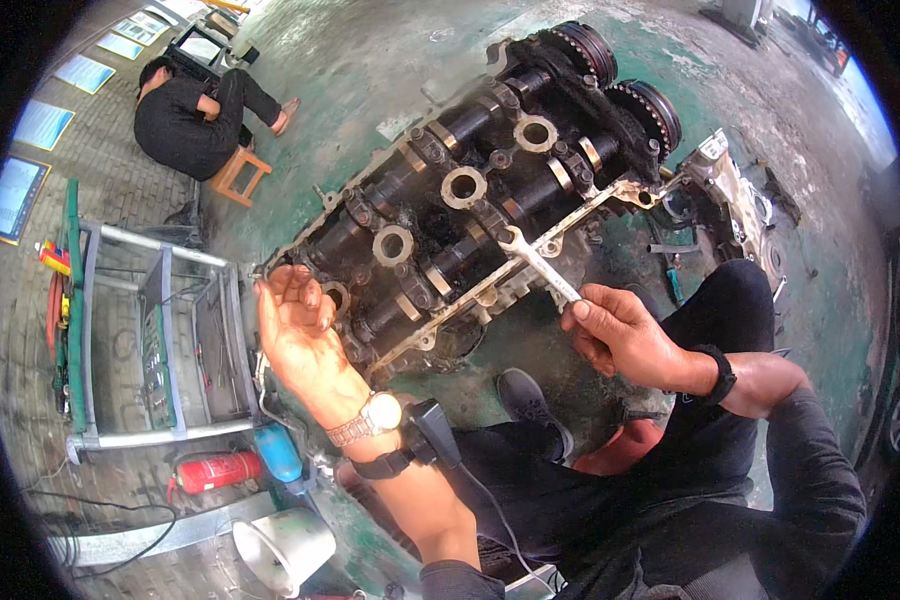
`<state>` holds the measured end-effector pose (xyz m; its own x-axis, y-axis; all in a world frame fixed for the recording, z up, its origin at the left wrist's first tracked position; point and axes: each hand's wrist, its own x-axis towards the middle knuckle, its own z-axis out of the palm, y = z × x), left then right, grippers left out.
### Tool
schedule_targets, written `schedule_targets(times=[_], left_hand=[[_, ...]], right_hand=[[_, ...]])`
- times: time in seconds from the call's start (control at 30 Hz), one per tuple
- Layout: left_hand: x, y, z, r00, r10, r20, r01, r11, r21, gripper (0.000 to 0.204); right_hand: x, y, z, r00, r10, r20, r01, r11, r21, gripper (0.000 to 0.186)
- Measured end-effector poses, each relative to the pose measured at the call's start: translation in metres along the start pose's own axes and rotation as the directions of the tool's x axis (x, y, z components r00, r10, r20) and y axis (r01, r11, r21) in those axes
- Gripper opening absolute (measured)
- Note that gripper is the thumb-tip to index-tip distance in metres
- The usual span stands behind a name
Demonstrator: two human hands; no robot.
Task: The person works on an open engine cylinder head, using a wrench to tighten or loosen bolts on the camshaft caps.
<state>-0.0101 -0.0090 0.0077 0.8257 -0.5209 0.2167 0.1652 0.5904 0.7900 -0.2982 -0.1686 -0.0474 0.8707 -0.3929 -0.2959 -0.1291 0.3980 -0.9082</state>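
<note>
An engine cylinder head, dark with oil, lies in front of me with two camshafts and a row of round plug-hole rings along its middle. My right hand grips a silver open-end wrench by its lower end. The wrench's jaw reaches over the near edge of the cylinder head, next to a camshaft cap; contact with a bolt is too fine to tell. At the engine's left end, my left hand is palm up with loosely curled, parted fingers and nothing visible in it.
Two toothed cam gears sit at the far right end. Engine parts lie on the floor to the right. At left stand a metal tool cart, a red fire extinguisher and a white bucket. A person sits on a stool.
</note>
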Motion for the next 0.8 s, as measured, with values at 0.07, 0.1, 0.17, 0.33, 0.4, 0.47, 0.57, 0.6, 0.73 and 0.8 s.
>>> schedule_targets(times=[0.07, 0.1, 0.17, 0.33, 0.4, 0.47, 0.57, 0.6, 0.73, 0.8], left_hand=[[-0.001, -0.001, 0.001, 1.0, 0.001, -0.003, -0.001, 1.0, 0.031, 0.033], [-0.001, -0.001, 0.002, 1.0, 0.017, 0.007, -0.017, 0.998, 0.053, 0.035], [-0.001, 0.0, 0.003, 1.0, 0.008, -0.01, -0.007, 0.998, 0.065, 0.035], [-0.002, 0.0, 0.007, 0.999, 0.007, -0.048, -0.002, 0.996, 0.089, 0.035], [-0.003, -0.001, 0.01, 0.996, 0.023, -0.087, -0.013, 0.994, 0.11, 0.035], [-0.005, -0.001, 0.012, 0.996, 0.029, -0.083, -0.017, 0.99, 0.14, 0.035], [-0.006, 0.0, 0.014, 0.996, 0.033, -0.082, -0.023, 0.992, 0.125, 0.033], [-0.006, 0.0, 0.013, 0.997, 0.033, -0.07, -0.025, 0.994, 0.105, 0.033], [-0.004, 0.0, 0.006, 0.998, 0.006, -0.068, -0.004, 1.0, 0.021, 0.033], [-0.004, -0.002, 0.003, 0.998, -0.003, -0.058, 0.001, 1.0, -0.021, 0.033]], right_hand=[[0.0, 0.002, 0.003, 0.999, -0.034, 0.0, 0.034, 0.999, 0.012, 0.029], [0.0, 0.003, 0.003, 1.0, -0.006, -0.022, 0.006, 1.0, -0.009, 0.029], [0.0, 0.004, 0.004, 1.0, -0.029, 0.002, 0.029, 0.999, -0.015, 0.033], [-0.002, 0.005, 0.008, 1.0, -0.001, -0.004, 0.001, 1.0, 0.028, 0.032], [-0.002, 0.005, 0.011, 1.0, -0.001, -0.008, 0.002, 0.998, 0.068, 0.028], [-0.001, 0.005, 0.012, 1.0, -0.009, -0.007, 0.009, 0.997, 0.079, 0.028], [0.001, 0.001, 0.008, 0.999, -0.013, 0.031, 0.012, 1.0, 0.027, 0.03], [0.001, -0.001, 0.005, 0.999, -0.001, 0.042, 0.001, 1.0, 0.0, 0.03], [0.002, -0.011, -0.007, 0.991, -0.118, 0.061, 0.131, 0.949, -0.286, 0.031], [-0.003, -0.018, -0.014, 0.99, -0.139, 0.037, 0.142, 0.906, -0.399, 0.026]])
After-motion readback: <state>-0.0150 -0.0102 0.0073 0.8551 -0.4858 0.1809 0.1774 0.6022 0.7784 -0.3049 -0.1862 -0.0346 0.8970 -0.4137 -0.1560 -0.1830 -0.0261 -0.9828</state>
